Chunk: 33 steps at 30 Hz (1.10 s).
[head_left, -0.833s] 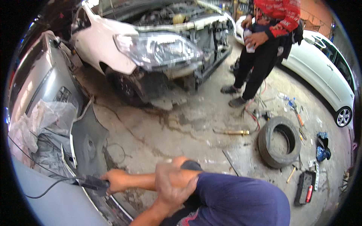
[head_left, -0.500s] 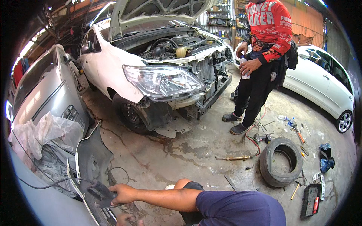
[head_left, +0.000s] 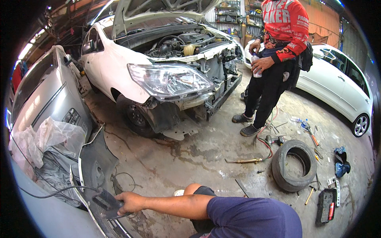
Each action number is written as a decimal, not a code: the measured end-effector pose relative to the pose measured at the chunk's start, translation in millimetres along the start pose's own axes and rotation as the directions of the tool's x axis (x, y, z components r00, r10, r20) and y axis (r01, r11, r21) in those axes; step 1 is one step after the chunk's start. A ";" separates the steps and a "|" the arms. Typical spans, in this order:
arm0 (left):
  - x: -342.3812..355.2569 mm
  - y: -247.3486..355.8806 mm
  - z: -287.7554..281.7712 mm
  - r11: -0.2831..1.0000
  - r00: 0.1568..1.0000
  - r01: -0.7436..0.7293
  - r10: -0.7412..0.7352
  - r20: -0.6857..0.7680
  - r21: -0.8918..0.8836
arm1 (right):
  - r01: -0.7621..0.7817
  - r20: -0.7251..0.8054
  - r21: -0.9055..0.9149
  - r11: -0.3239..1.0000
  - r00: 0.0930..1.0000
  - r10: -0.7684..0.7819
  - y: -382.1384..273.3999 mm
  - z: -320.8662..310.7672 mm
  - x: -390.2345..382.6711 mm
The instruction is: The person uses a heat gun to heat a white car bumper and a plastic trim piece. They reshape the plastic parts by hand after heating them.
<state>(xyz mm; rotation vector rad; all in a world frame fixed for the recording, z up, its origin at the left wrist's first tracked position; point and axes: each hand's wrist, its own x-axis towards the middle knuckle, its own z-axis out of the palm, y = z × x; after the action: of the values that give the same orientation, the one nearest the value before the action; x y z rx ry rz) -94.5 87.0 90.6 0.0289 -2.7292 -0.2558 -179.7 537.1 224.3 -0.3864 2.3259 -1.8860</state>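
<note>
My right arm reaches across to the lower left, out of a navy sleeve. My right hand is closed on the edge of a dark, blocky corded thing, its exact kind unclear. A black cord meets its far end from the left. Beneath and behind it lies a dark bumper cover with a pale edge, its inner side showing. My left hand is out of view.
A white car with raised hood and exposed front stands ahead. Plastic sheeting covers part of a silver car. A person in red holds a bottle. A tire, torch, hammer and black tray lie right.
My left hand, partly visible at the lower edge before, has left the view. My right hand keeps its hold with little movement. The view has shifted slightly.
</note>
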 end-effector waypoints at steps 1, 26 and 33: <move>-6.9 -26.3 9.5 0.989 0.999 -0.046 0.049 -0.013 0.143 | 0.003 0.002 0.001 1.000 1.000 -0.003 -2.5 1.6 0.2; -87.8 -99.6 80.9 0.612 0.498 0.757 -0.312 0.809 -0.230 | -0.009 -0.029 -0.203 0.979 1.000 0.003 12.3 14.1 2.1; -93.9 -100.9 92.5 0.719 0.772 0.474 -0.063 0.632 -0.507 | 0.011 -0.064 -0.164 0.986 0.998 -0.022 14.2 15.1 1.6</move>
<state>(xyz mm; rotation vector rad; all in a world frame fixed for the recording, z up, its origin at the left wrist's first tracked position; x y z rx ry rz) -45.7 9.2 -47.7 0.2163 -3.0280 -1.5340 -179.1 525.0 207.3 -0.3664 2.5373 -1.7455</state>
